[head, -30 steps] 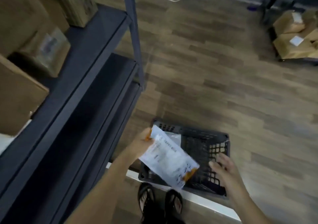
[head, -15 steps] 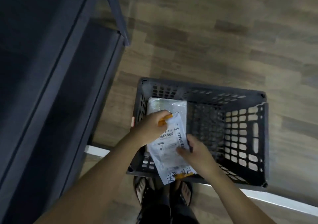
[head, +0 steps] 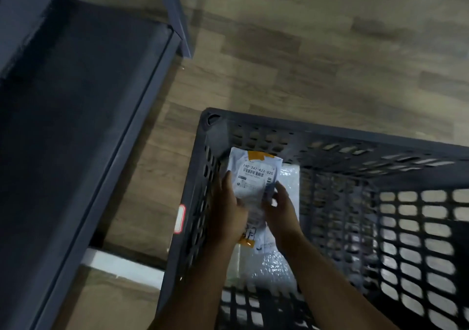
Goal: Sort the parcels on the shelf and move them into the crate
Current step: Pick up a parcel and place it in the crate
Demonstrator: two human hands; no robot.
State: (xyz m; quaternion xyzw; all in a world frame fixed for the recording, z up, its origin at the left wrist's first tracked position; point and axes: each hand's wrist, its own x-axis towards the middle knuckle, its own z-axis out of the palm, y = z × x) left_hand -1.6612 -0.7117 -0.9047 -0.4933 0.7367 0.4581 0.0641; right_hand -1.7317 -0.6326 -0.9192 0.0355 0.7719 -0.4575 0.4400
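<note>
Whereas it was held at the near rim moments ago, the white mailer (head: 256,180) is now gripped by both edges between left hand (head: 228,209) and right hand (head: 282,209), lowered inside the black crate (head: 330,132) over a bubble-wrap parcel (head: 278,266), judged nearly placed.

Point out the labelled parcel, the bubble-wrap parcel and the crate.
labelled parcel (head: 256,175), head view, on its barcode label.
bubble-wrap parcel (head: 271,268), head view, on its shiny near end.
crate (head: 317,131), head view, on its far rim.

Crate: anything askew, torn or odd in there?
Nothing stands out: the left hand and right hand hold a white plastic mailer with orange tape, seemingly intact, low inside the dark perforated plastic crate, above a clear bubble-wrapped parcel lying flat.
</note>
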